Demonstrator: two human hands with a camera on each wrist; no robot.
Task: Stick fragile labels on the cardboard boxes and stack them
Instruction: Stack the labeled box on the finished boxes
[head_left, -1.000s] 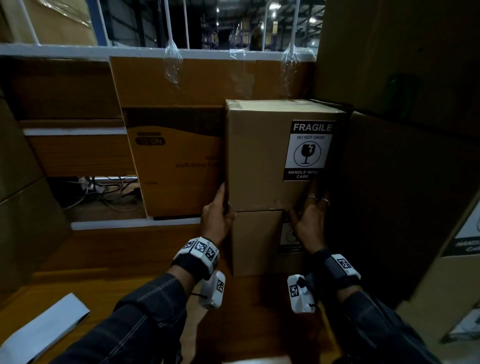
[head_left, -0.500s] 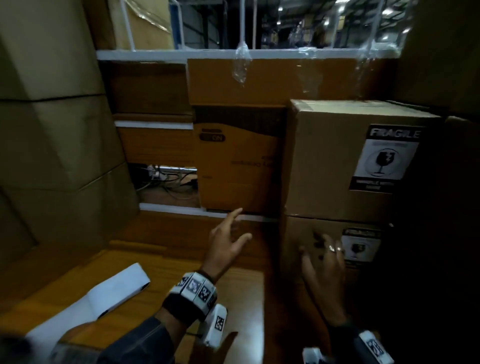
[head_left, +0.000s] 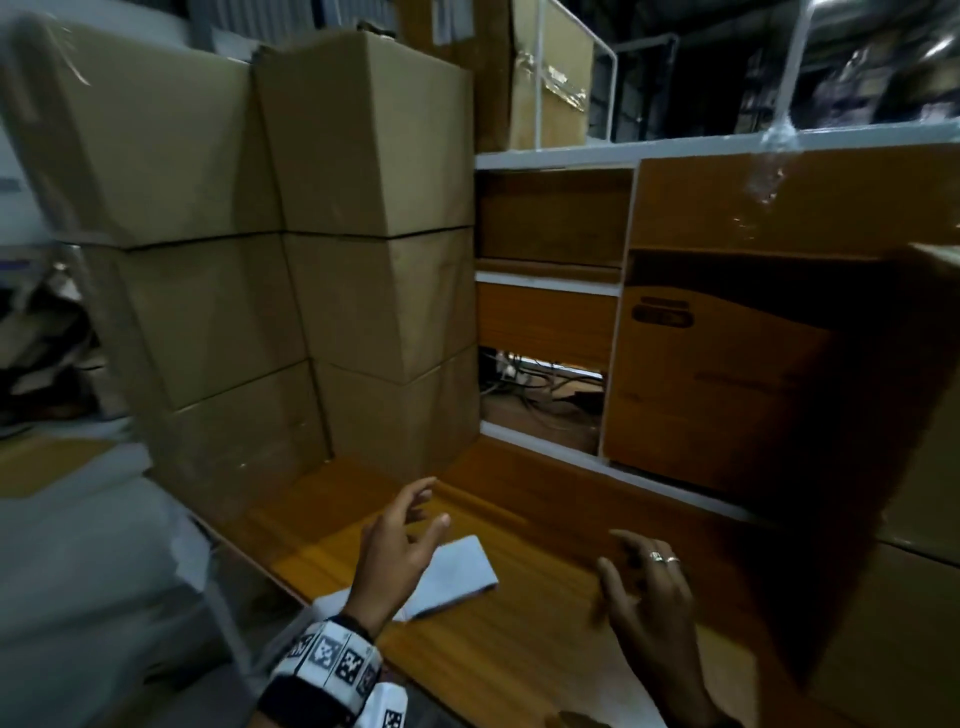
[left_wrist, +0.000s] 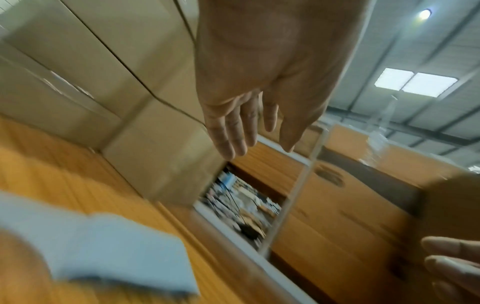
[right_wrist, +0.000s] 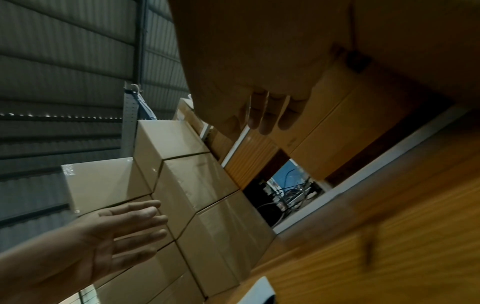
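Plain cardboard boxes (head_left: 374, 291) stand stacked three high in two columns at the left of the wooden table (head_left: 519, 639); none of their visible faces carries a label. My left hand (head_left: 421, 514) hovers open over a white label strip (head_left: 457, 574) lying on the table. My right hand (head_left: 644, 561), wearing rings, hovers open to its right and holds nothing. The left wrist view shows my left hand (left_wrist: 249, 131) with straight fingers before the boxes (left_wrist: 145, 86). In the right wrist view my right hand (right_wrist: 267, 119) is empty too. A dim cardboard stack (head_left: 914, 623) fills the right edge.
A wooden back panel (head_left: 545, 322) has a gap showing cables (head_left: 540, 374). A printed brown carton (head_left: 727, 374) stands against it. A white rail (head_left: 675, 148) runs above, with another taped box (head_left: 550, 83) on top.
Both hands let go of the labelled stack at the right and drew back. The view swung left, so the plain boxes fill the left and the fragile labels are out of sight.
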